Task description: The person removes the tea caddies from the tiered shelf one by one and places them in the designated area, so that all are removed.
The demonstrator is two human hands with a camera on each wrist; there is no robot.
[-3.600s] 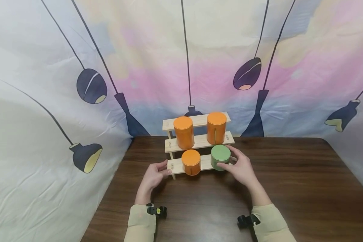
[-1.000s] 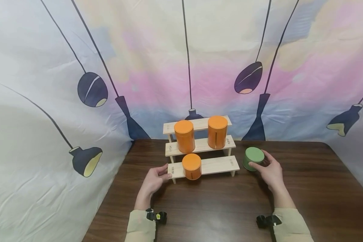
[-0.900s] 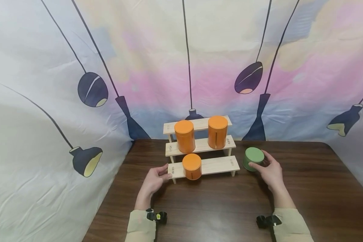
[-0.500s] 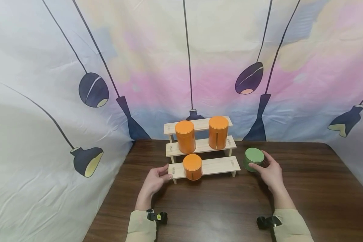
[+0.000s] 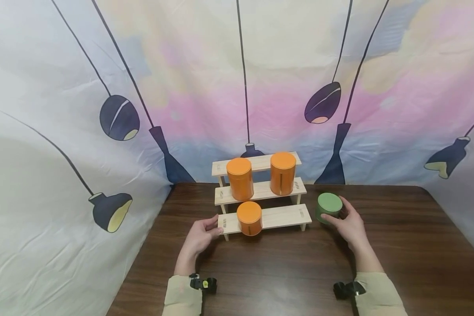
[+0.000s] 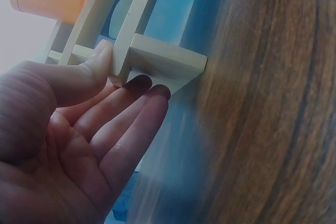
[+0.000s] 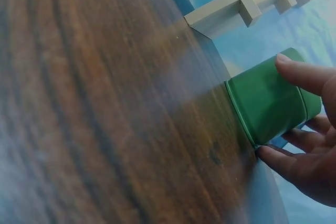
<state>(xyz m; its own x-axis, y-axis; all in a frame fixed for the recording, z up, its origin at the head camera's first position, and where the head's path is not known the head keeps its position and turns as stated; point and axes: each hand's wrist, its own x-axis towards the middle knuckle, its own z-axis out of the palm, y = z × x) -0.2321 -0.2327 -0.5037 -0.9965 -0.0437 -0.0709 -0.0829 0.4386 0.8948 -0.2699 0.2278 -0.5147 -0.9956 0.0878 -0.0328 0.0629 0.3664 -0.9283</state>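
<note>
A three-step wooden rack [image 5: 278,217] stands on the table. Its front step bears a short orange tin [image 5: 249,218], and two taller orange tins [image 5: 240,180] stand on the middle step. At the front step's left end, my left hand [image 5: 199,235] pinches the board, thumb above and fingertips underneath in the left wrist view. Right of the rack, a short green tin [image 5: 329,207] stands upright on the table. My right hand [image 5: 349,226] holds it from the right, its thumb [image 7: 304,74] on the near side and the other fingers around the back.
The dark wood-grain table [image 5: 268,272] reaches back to a hanging cloth [image 5: 284,87] printed with lamps. Behind the two taller tins runs the rack's top step [image 5: 260,163]. A small black camera [image 5: 205,284] sits on each wrist.
My right hand has carried the green tin off the front step's right end and to the right, down onto the table. Over the last second, little has moved. The left hand keeps its pinch.
</note>
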